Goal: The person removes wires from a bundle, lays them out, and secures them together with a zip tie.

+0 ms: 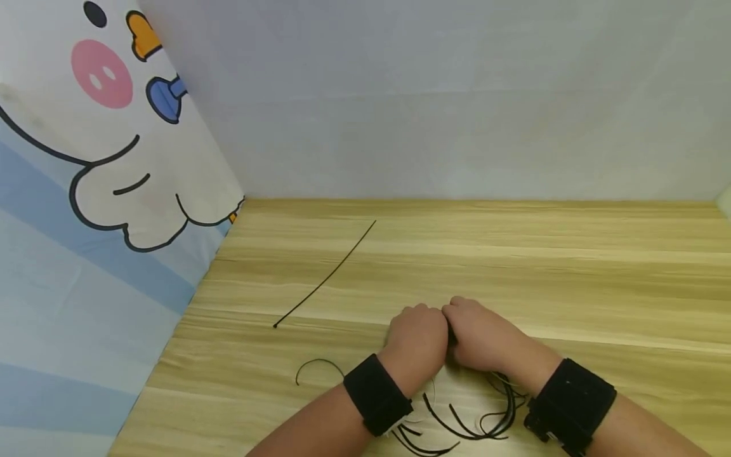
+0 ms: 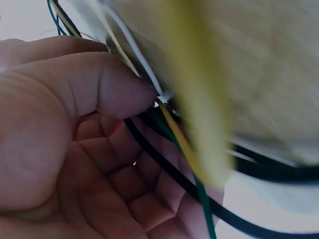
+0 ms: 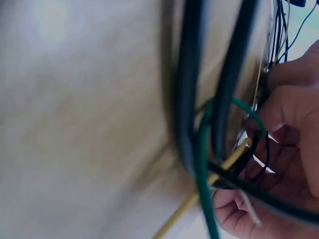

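Several thin wires in black, green, yellow and white make up a loose bundle. In the head view both hands meet knuckle to knuckle low over the table, with black wires (image 1: 485, 437) trailing below them. My left hand (image 1: 419, 339) pinches the bundle between thumb and fingers; black wire (image 2: 167, 167) and green wire (image 2: 202, 201) run across its palm in the left wrist view. Beside it my right hand (image 1: 485, 336) grips the same bundle with curled fingers. A yellow wire (image 3: 187, 203) sticks out there, close to the right wrist camera. The exact grip point is hidden behind the fingers.
A single black cable tie (image 1: 325, 279) lies slantwise on the wooden table (image 1: 571, 254), left of the hands. One thin curved wire end (image 1: 317, 360) shows near the left wristband. Behind stands a pale cloth wall (image 1: 457, 127); a printed cartoon cloth (image 1: 103, 190) hangs at left.
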A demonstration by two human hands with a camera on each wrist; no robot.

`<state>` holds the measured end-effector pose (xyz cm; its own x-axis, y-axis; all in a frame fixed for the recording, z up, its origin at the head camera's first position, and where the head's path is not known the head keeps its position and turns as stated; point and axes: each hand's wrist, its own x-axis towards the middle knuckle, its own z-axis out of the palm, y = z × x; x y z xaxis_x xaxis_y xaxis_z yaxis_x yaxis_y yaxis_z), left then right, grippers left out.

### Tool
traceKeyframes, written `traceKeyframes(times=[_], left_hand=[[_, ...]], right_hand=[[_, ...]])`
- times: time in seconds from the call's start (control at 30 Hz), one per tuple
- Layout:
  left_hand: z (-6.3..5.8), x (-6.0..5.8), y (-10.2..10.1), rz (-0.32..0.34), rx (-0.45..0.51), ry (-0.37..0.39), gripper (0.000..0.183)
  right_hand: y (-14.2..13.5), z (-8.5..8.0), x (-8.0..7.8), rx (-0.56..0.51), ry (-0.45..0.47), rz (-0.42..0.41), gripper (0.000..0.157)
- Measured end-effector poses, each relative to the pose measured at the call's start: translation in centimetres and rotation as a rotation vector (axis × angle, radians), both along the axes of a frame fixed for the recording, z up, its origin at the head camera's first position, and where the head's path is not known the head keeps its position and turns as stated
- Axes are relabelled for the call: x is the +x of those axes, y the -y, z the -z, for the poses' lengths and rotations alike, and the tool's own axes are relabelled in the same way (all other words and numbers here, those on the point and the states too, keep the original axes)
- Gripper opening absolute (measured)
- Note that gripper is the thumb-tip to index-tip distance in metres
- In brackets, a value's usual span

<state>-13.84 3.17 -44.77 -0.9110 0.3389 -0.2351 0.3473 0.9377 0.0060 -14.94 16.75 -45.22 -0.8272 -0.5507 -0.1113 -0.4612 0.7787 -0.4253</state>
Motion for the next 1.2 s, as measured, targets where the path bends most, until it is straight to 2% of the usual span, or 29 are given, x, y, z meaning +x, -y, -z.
traceKeyframes(times=[0.13,0.23,0.37,0.47,0.67,0.77,0.83,0.9,0.93,1.07,1.2], left_hand=[[0.2,-0.1,0.5,0.037,0.044,-0.009,0.012],[0.2,-0.3,1.1,0.071,0.075,0.005,0.012],[-0.3,-0.8,1.6,0.079,0.15,0.126,0.012],[-0.7,-1.1,1.7,0.043,0.242,0.247,0.013],[-0.8,-1.4,2.3,-0.024,0.405,0.287,0.01],[-0.7,-1.7,2.9,-0.077,0.543,0.37,0.006],[-0.7,-1.8,3.4,-0.089,0.59,0.421,0.007],[-0.8,-1.8,3.7,-0.084,0.585,0.449,0.014],[-0.8,-1.8,3.9,-0.07,0.56,0.441,0.016],[-1.1,-1.5,4.6,0.0,0.424,0.33,0.024],[-1.5,-1.0,5.4,0.051,0.333,0.24,0.021]], right_hand=[[0.1,0.1,0.1,0.026,-0.015,0.009,0.013],[0.0,0.0,0.1,0.016,0.014,0.033,0.013],[-0.4,-0.4,0.0,-0.022,0.069,0.055,0.009],[-0.7,-0.5,-0.1,-0.049,0.077,0.051,0.008],[-1.2,-0.1,-0.1,-0.141,0.132,0.073,0.011],[-1.5,0.0,-0.2,-0.167,0.169,0.111,0.008],[-1.7,-0.1,-0.2,-0.172,0.19,0.129,0.008],[-2.1,-0.3,-0.2,-0.177,0.209,0.14,0.012],[-2.3,-0.4,-0.2,-0.178,0.221,0.14,0.014],[-3.1,-0.7,-0.3,-0.189,0.276,0.15,0.021],[-4.2,-1.0,-0.2,-0.177,0.318,0.154,0.02]])
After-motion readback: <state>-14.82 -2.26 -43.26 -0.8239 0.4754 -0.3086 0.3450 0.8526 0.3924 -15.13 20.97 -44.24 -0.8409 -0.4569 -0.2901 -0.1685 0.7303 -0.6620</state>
